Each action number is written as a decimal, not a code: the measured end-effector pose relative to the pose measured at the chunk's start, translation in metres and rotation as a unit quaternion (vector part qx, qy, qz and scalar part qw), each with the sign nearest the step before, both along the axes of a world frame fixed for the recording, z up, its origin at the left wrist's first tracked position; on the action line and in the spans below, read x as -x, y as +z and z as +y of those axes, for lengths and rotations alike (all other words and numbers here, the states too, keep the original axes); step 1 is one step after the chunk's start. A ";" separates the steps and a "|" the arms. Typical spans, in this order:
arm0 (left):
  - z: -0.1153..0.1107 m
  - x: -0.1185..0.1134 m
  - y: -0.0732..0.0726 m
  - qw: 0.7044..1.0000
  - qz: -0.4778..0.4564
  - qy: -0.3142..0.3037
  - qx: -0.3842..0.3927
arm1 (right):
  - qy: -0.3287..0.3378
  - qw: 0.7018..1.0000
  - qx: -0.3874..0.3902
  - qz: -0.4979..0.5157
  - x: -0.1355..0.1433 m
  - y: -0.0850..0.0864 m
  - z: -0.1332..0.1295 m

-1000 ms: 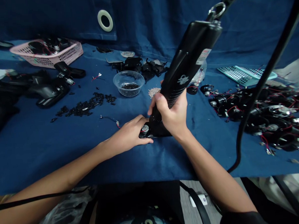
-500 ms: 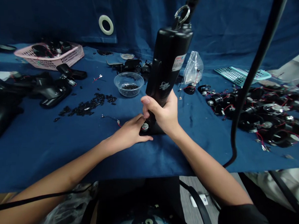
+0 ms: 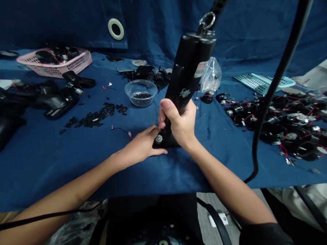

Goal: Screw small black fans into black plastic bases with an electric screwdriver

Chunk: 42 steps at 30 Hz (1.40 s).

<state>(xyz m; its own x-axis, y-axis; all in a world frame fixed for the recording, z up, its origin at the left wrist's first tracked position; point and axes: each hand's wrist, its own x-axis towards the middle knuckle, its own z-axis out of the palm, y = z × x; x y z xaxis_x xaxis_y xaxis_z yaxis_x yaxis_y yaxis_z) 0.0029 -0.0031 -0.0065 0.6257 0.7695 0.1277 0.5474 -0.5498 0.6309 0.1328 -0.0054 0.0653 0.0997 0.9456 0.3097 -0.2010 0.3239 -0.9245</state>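
My right hand [image 3: 180,122] is wrapped round a black electric screwdriver [image 3: 188,68], which tilts with its top to the right and away. A metal ring [image 3: 207,20] and a cable are at its upper end. Its lower tip is hidden behind my hands. On the cloth beneath sits a black plastic housing [image 3: 171,141] with a small round silvery part [image 3: 159,138]. My left hand [image 3: 142,145] grips this housing from the left, thumb along the near edge. Most of the housing is covered by my hands and the tool.
A clear bowl of tiny dark screws [image 3: 141,89] stands behind my hands. Small black pieces [image 3: 97,115] lie left of it. Black housings [image 3: 55,99] and a pink basket [image 3: 64,69] are at left. Wired black parts [image 3: 290,127] heap at right, near a thick hanging cable [image 3: 271,91].
The screwdriver's upper end has tilted to the right and a little lower, and my right hand has turned with it. My left hand and the housing stay in place.
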 end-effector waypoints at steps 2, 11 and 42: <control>0.000 0.000 0.000 1.000 0.000 0.001 -0.002 | 0.007 1.000 -0.012 -0.003 -0.001 0.000 0.000; 0.000 0.000 0.001 1.000 0.013 0.000 -0.001 | 0.019 0.998 -0.044 -0.038 -0.003 -0.003 0.003; 0.002 -0.001 0.001 1.000 -0.015 -0.006 0.005 | 0.030 0.996 -0.068 -0.056 -0.010 -0.012 0.008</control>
